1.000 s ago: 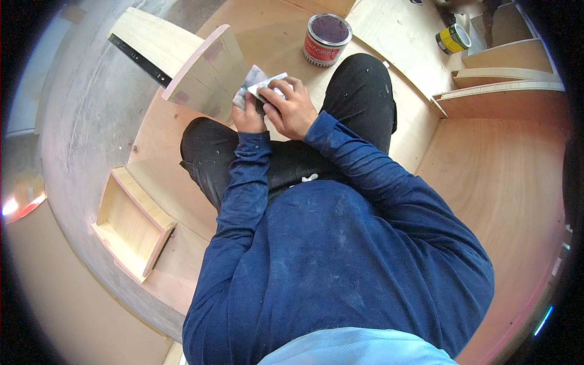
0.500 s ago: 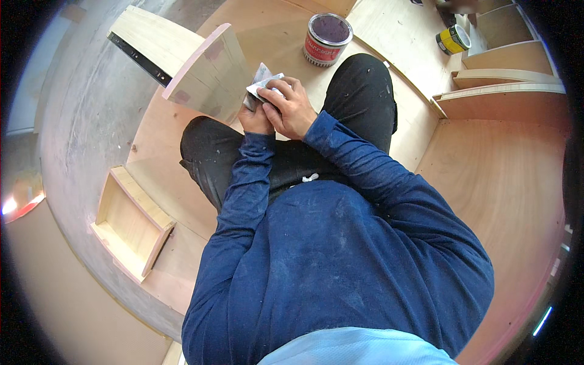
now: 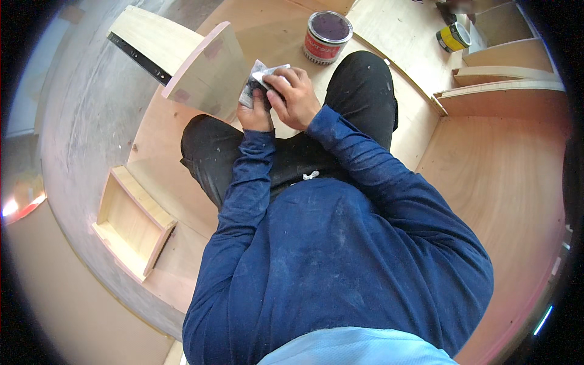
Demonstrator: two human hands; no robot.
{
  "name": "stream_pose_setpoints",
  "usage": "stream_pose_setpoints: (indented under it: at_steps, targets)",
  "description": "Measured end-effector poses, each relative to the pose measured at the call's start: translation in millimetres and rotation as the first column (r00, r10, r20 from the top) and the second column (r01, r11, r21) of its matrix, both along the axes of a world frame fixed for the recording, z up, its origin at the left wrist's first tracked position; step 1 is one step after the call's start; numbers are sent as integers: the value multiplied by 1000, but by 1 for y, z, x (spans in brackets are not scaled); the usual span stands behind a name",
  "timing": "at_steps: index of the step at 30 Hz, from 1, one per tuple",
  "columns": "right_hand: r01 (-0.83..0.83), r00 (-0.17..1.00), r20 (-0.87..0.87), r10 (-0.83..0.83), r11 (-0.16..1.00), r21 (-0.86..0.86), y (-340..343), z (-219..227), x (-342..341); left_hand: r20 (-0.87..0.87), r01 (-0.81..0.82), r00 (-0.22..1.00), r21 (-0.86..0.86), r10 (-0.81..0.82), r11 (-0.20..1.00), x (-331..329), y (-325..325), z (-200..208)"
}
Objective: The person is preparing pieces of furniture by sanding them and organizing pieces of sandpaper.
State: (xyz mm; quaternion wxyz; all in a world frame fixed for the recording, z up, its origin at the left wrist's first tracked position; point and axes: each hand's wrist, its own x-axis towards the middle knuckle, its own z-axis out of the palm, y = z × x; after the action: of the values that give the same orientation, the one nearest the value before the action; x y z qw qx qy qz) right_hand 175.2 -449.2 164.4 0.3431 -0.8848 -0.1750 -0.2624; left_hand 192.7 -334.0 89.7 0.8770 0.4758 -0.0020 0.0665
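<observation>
Above my lap, both hands are together on a folded sheet, white on one face with dark grey patches, like sandpaper. My left hand is closed on its lower left part, thumb up against it. My right hand grips the upper right part, fingers curled over the top; some fingertips are hidden behind the folds. Just left of the hands stands a wooden drawer with its pale, pink-edged front panel facing me and a black slide rail along its side.
An open red-labelled can stands beyond my right knee. A drawer lies at the left. A wooden cabinet carcass spreads on the right. Farther back are a yellow-and-black can and another person's hand.
The sheet has been shifted and opened out slightly to the left, showing more dark grey. My left hand has turned so its thumb shows; my right hand has moved slightly right.
</observation>
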Motion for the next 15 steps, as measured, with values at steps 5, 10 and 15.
stream_pose_setpoints:
  at_steps: [5,10,15]
  targets:
    - [-87,996,-15,86,991,-98,8,1,-15,-28,58,998,69,-56,996,1,7,-12]
    - [-44,999,-28,41,994,-96,9,1,-11,-27,77,997,45,-76,996,1,6,-12]
    - [-3,1000,-13,2,996,-92,6,1,-5,-91,7,996,-40,-11,999,-1,0,-7]
